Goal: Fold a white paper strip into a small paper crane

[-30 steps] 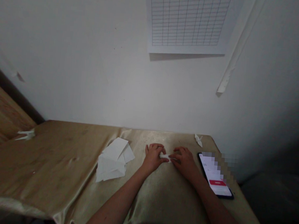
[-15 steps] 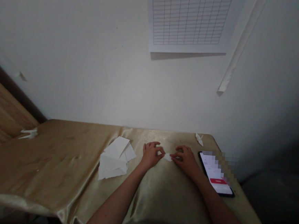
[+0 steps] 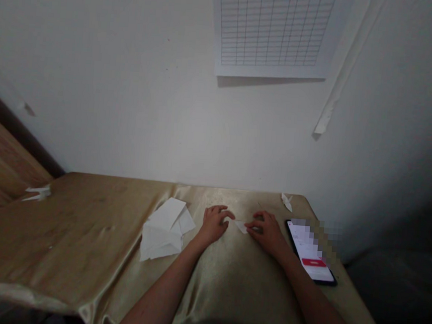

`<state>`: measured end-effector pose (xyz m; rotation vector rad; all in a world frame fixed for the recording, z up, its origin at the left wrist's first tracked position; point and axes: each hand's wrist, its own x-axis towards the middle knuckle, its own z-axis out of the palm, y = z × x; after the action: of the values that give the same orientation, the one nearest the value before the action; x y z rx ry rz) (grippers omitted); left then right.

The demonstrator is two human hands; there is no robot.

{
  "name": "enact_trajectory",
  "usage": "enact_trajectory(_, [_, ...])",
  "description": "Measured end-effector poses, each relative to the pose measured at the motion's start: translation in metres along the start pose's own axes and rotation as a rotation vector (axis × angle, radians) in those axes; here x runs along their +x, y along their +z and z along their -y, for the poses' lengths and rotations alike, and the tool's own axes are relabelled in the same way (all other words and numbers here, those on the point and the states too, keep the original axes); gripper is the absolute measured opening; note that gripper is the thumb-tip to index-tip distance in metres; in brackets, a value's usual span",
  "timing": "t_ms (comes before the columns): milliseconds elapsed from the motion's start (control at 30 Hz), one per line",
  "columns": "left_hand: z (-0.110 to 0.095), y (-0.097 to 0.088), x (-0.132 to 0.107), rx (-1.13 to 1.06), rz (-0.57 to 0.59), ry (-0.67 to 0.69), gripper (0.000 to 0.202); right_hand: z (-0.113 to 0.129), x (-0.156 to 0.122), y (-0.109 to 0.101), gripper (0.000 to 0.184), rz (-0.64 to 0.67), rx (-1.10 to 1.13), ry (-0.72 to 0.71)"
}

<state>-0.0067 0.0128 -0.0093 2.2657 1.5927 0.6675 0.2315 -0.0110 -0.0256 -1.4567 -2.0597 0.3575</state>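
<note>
A small folded piece of white paper [image 3: 240, 226] is between my two hands, just above or on the gold tablecloth [image 3: 229, 283]. My right hand [image 3: 268, 231] pinches its right side between thumb and fingers. Just left of the paper is my left hand [image 3: 214, 224], its thumb and index finger apart and its other fingers loosely curled. A small gap shows between that hand and the paper. Left of my left hand lies a loose pile of white paper sheets [image 3: 163, 235].
A phone [image 3: 308, 249] with a lit screen lies right of my right arm. Behind it, near the back corner, sits a small folded paper figure [image 3: 286, 202]. White scraps [image 3: 39, 193] lie at the far left. A printed grid sheet [image 3: 273, 31] hangs on the wall.
My left thumb and index finger have let go of the paper's left side and drawn slightly left. My right hand keeps its pinch, and more of the paper shows, as a pointed shape.
</note>
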Motion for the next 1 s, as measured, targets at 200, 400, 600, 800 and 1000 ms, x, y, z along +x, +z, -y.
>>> enact_trajectory(200, [-0.022,-0.005,-0.012,-0.017,-0.079,0.145,0.042,-0.001,0.000,0.001,0.010,-0.055,0.000,-0.015])
enact_trajectory(400, [-0.039,-0.003,-0.027,0.154,0.079,0.205,0.040,0.004,-0.001,-0.002,0.014,-0.081,-0.025,0.025])
enact_trajectory(600, [-0.030,0.003,-0.027,0.215,0.201,0.114,0.068,0.004,-0.001,-0.003,0.014,-0.081,-0.043,0.055])
enact_trajectory(800, [-0.030,0.006,-0.023,0.211,0.178,0.033,0.061,0.002,0.000,-0.002,0.014,-0.066,-0.021,0.033])
enact_trajectory(1000, [-0.033,0.018,-0.021,0.227,0.087,0.029,0.048,0.003,0.002,-0.001,0.015,-0.069,-0.061,0.054])
